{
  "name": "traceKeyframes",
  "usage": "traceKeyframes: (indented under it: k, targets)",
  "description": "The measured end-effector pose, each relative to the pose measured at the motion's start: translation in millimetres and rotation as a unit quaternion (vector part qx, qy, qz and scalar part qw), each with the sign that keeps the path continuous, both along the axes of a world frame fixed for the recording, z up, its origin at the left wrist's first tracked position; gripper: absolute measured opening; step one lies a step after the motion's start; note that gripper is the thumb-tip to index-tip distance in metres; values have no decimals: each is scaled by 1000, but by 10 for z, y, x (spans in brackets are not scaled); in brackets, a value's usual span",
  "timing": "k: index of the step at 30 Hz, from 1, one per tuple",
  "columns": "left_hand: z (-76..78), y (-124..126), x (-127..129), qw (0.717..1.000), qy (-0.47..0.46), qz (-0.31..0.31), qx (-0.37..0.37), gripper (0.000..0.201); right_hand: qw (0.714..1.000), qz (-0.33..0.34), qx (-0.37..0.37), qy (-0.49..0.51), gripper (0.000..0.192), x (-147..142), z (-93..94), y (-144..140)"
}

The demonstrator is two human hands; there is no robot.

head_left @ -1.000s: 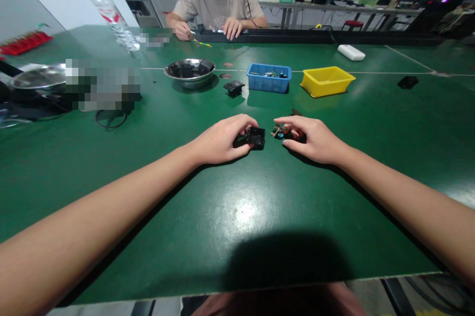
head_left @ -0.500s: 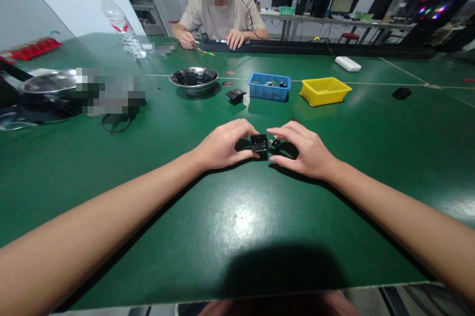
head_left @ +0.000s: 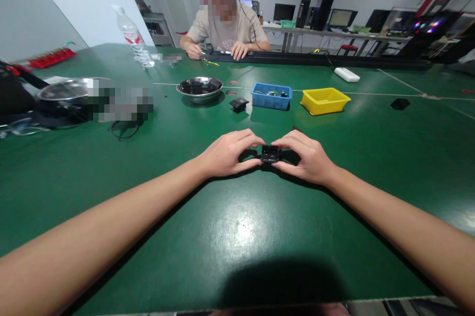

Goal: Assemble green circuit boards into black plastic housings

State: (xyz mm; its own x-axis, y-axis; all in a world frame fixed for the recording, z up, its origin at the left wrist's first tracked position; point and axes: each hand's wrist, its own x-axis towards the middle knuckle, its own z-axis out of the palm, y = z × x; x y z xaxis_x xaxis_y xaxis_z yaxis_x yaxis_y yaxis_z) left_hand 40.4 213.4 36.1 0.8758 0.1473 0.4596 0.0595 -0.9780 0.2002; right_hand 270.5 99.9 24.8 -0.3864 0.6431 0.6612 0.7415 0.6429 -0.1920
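L hand (head_left: pixel 226 155) + R hand (head_left: pixel 308 158) together, both pinching small black square plastic housing (head_left: pixel 269 153) low over green bench (head_left: pixel 237 237) | risk: tiny part, fingertip-only hold, uneven squeeze cd pop it loose twd blue plastic bin (head_left: pixel 270 100)

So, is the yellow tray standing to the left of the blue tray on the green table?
No, the yellow tray stands to the right of the blue tray, with a strip of bare table between them.
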Motion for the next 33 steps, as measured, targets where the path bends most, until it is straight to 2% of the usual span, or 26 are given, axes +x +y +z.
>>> traceKeyframes:
  k: [20,33]
  targets:
    - [-27,-20,7,998,-12,-4,56,30,999,20,33,7,31,-8,-6,-7]
    - [-27,-12,5,999,-2,-9,42,31,999,22,28,7,31,-4,-6,-10]
